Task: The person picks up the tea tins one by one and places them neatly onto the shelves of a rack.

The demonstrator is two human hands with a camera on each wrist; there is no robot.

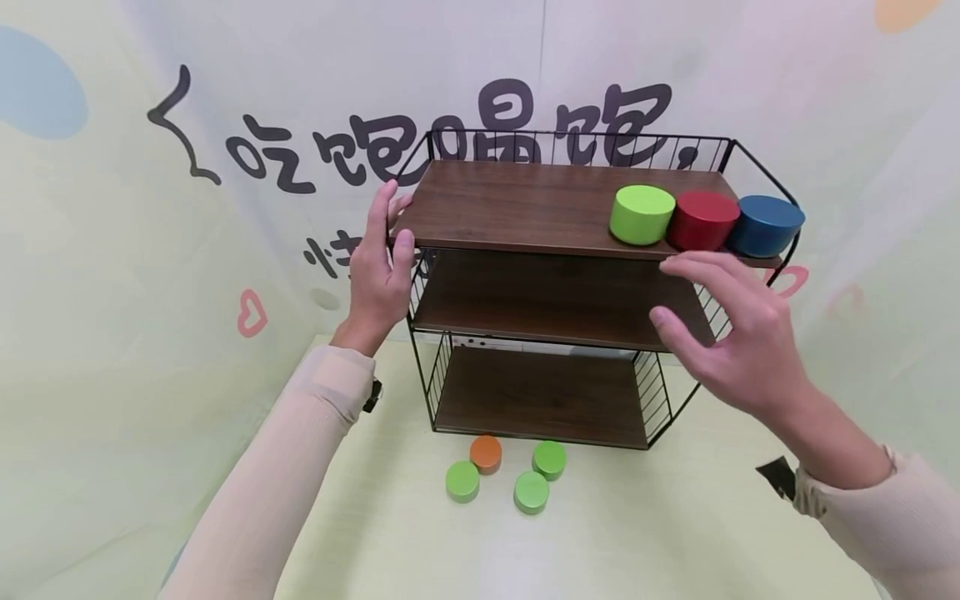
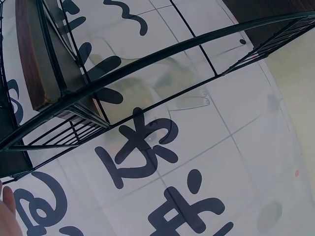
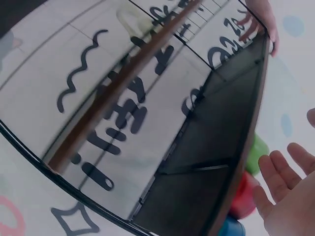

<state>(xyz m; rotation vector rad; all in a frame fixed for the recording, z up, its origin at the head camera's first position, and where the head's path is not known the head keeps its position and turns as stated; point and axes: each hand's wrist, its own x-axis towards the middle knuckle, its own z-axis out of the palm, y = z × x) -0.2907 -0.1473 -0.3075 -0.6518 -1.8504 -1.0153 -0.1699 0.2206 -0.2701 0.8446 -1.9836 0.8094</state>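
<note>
A three-tier rack with dark wood boards and black wire sides stands in the middle of the head view. My left hand grips its top left corner, thumb in front and fingers round the side frame. On the top board, towards the right, a light green cylinder, a red cylinder and a blue cylinder sit in a row. In front of the right half of the rack is my right hand, thumb and fingers spread apart, holding nothing. The right wrist view shows its fingers beside the cylinders.
On the pale tabletop, just before the rack, lie an orange disc and three green discs. A printed white curtain hangs behind and around the rack.
</note>
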